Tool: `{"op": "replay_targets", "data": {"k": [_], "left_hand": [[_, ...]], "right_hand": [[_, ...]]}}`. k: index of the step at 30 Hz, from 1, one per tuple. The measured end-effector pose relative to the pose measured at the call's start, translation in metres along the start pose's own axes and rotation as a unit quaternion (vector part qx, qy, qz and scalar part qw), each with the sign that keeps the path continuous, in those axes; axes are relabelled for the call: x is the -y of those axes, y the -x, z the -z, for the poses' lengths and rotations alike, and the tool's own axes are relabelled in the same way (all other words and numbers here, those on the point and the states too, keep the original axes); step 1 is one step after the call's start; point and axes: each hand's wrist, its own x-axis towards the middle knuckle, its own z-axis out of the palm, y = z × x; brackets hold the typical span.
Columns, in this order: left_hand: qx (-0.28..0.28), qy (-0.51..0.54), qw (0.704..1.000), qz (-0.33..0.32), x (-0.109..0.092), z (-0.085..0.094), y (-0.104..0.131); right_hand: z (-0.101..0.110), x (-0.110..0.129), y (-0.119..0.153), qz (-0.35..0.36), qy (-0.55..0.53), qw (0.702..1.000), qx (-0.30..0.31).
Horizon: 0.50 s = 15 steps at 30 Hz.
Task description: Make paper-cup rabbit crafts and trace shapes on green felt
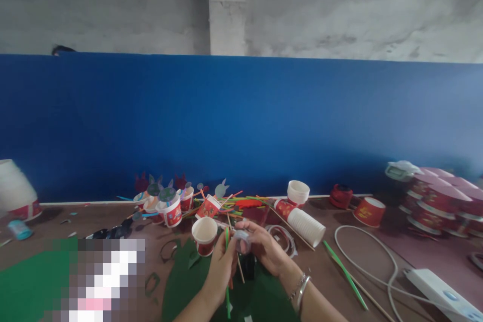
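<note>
In the lower middle, my left hand (pixel 218 269) is closed round a thin green straw (pixel 228 299), which stands almost upright in it. My right hand (pixel 266 249) grips a roll of clear tape (pixel 242 239) close beside the left fingers. A thin wooden stick (pixel 240 269) slants between the two hands; which fingers touch it I cannot tell. Just left of the hands a paper cup (pixel 205 230) stands with its mouth up. Beneath them lies a dark green sheet (pixel 181 284).
Several red-and-white cups (pixel 170 211) with animal-shaped cutouts stand at the back left. A stack of paper cups (pixel 307 226) lies right of the hands. Further right are green straws (pixel 345 274), a white cable (pixel 392 266) and a power strip (pixel 445 292). A blue partition (pixel 241 126) closes the back.
</note>
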Motion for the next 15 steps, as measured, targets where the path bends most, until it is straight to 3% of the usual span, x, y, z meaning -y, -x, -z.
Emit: {"op": "replay_targets", "data": {"k": [9,15], "left_hand": [[0.020,-0.004,1.000,0.013,-0.0007,0.0020,0.0034],[0.029,-0.015,0.998,-0.045,0.0018,0.0032,0.0016]], "right_hand": [[-0.0017,0.0019,0.0010,-0.008,0.030,0.999,-0.018],[-0.0062,0.0101,0.0016,-0.010,0.088,0.995,-0.051]]}}
